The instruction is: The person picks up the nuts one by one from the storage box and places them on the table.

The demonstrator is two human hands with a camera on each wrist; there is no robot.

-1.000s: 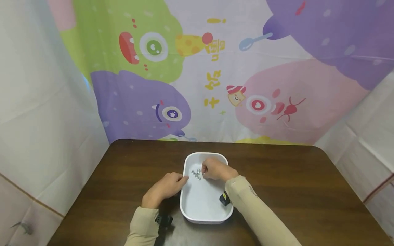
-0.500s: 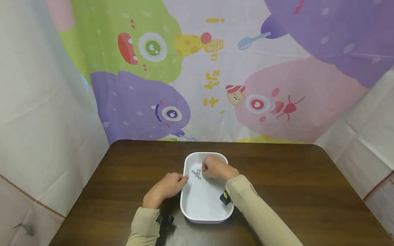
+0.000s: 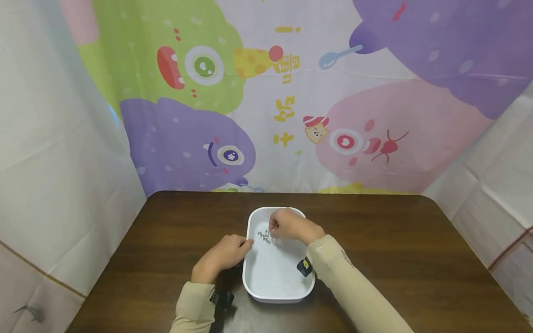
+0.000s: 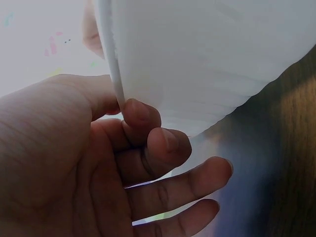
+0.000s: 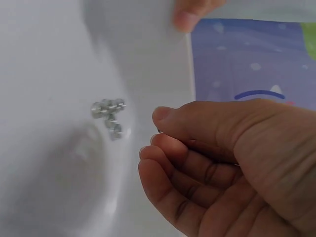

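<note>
A white rectangular tray (image 3: 278, 273) with rounded corners holds a cluster of several small shiny clear or silvery beads (image 3: 263, 237). My left hand (image 3: 225, 252) grips the tray's left rim, thumb over the inside. In the left wrist view its index and middle fingertips (image 4: 170, 143) curl against the outer wall, while the other two fingers extend below. Over the tray, just right of the cluster, my right hand (image 3: 291, 226) pinches a tiny piece between thumb and index finger. Only a dark speck of it shows in the right wrist view; it looks like another bead.
The tray stands on a dark brown wooden table (image 3: 374, 245). Behind the table hangs a cartoon-printed cloth (image 3: 291, 171), with pale cloth sheets (image 3: 71, 152) at both sides.
My right hand has shifted slightly left and up toward the bead cluster, still pinching. The left hand keeps its grip on the rim. The head view has tilted a little.
</note>
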